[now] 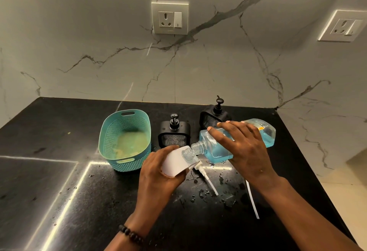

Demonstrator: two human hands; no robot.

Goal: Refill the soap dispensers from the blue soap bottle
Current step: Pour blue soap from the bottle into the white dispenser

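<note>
Blue soap bottle (238, 141) lay tilted, neck pointing left-down onto white dispenser (178, 161) mouth, threads touching. R hand (244, 147) fingers gripped bottle; L hand (158, 173) fingers gripped dispenser, above table (59, 171).

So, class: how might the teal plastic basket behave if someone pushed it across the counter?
The teal basket probably slides easily: perforated thin walls suggest it is light, with only something flat inside. Its wide base makes tipping unlikely. The wet black counter near it could make it slip.
</note>
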